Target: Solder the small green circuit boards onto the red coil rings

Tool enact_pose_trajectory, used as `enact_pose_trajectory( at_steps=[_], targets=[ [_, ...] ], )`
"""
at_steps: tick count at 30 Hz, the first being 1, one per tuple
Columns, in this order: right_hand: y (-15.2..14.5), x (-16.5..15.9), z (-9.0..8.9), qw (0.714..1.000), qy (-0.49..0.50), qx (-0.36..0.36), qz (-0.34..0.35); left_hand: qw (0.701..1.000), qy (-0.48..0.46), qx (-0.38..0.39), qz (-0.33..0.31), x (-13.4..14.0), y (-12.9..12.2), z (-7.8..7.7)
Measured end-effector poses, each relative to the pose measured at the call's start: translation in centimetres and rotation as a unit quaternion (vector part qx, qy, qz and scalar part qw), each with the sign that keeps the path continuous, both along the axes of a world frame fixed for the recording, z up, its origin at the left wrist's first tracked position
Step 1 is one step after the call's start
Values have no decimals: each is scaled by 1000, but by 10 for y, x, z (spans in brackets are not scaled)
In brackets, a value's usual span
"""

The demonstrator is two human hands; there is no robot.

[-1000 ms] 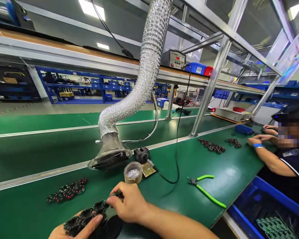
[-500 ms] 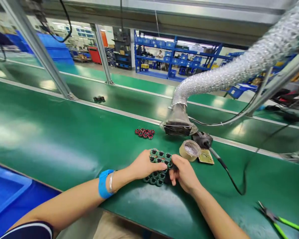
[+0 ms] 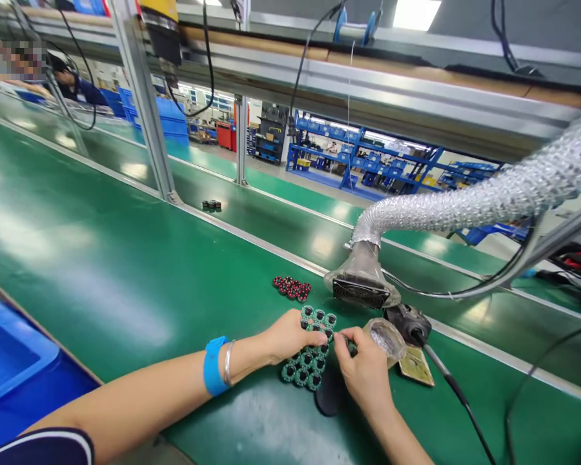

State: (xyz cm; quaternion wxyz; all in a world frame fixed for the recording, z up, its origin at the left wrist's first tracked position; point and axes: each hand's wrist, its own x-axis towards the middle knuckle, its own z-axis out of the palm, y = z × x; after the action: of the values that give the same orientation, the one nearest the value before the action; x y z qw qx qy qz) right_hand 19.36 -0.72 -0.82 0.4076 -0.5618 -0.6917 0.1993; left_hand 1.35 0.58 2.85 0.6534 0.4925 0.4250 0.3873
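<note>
My left hand (image 3: 290, 338) grips a panel of round green circuit boards (image 3: 303, 371), its thumb lying across the top face. Each round board carries a black part at its centre. Just off the panel's right edge, my right hand (image 3: 366, 369) is closed in a pinch on a small round circuit board (image 3: 352, 347), mostly hidden by the fingers. Below the panel a flat, round black object (image 3: 330, 395) rests on the green bench. Beyond the hands lies a cluster of small red-and-black round parts (image 3: 292, 288).
A fume extractor nozzle (image 3: 361, 284) on a silver hose hangs behind the hands. Right of them are a tape roll (image 3: 386, 341), a soldering iron holder (image 3: 409, 325) and its sponge tray (image 3: 416, 366). A blue bin (image 3: 19, 349) stands at left. Another person sits far left.
My right hand has drawn slightly away from the panel's edge, uncovering more of the round black object. The view has tilted up and turned left; the green-handled pliers have left the picture.
</note>
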Motion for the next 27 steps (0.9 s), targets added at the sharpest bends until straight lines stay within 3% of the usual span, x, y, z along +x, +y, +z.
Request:
enact_pose_trajectory(
  at_steps=[6, 9, 13, 21, 24, 27],
  targets=[
    [39, 6, -28, 994, -99, 46, 14, 997, -2, -76, 15, 10, 28, -9],
    [40, 6, -34, 990, -122, 61, 21, 995, -3, -96, -10, 9, 33, -11],
    [34, 2, -32, 989, -115, 90, 22, 998, -4, -62, -26, 4, 30, -10],
    [17, -10, -7, 995, 23, 99, -7, 999, -19, 43, 0, 0, 18, -2],
    [0, -26, -2, 994, 94, 51, -24, 991, -44, 125, -12, 4, 4, 0],
    [-15, -41, -5, 986, 163, 6, -29, 989, -79, 122, -6, 8, -14, -1]
  ],
)
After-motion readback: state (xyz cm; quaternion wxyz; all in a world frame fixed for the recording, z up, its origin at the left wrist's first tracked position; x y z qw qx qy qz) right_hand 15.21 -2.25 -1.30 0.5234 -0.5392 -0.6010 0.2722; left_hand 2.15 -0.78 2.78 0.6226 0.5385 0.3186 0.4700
